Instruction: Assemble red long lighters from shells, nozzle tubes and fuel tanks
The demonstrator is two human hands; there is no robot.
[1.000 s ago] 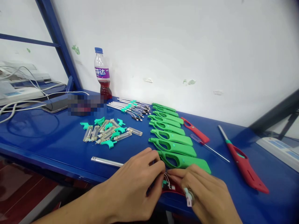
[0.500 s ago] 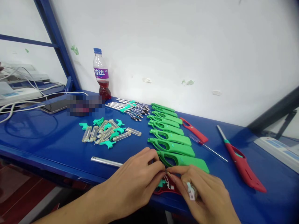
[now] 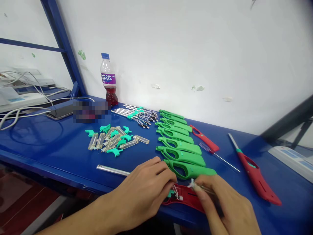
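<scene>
My left hand (image 3: 146, 186) is curled, fingers together, over the near end of a red lighter shell half (image 3: 188, 197) at the table's front edge. Inside that shell lie white wires (image 3: 175, 190), a black-and-white part and a green trigger (image 3: 170, 194). A metal lighter tube (image 3: 112, 170) sticks out to the left from under this hand. My right hand (image 3: 222, 199), just right of the shell, pinches a clear fuel tank with a white tip (image 3: 192, 183); the fingers cover most of the tank. Just beyond both hands lies the nearest green lighter shell (image 3: 195, 169).
Several green lighter shells (image 3: 182, 143) form a column. Clear fuel tanks (image 3: 113, 143) and green triggers (image 3: 114, 152) lie left, behind them tubes with wires (image 3: 129, 112). A screwdriver (image 3: 225, 160), red shell (image 3: 205, 138), red lighter (image 3: 256, 178), bottle (image 3: 109, 80) and phone (image 3: 61, 112) surround these.
My right hand has moved right, away from my left hand, and turned the fuel tank so its white tip points left. More of the red shell shows. The left hand stays nearly in place.
</scene>
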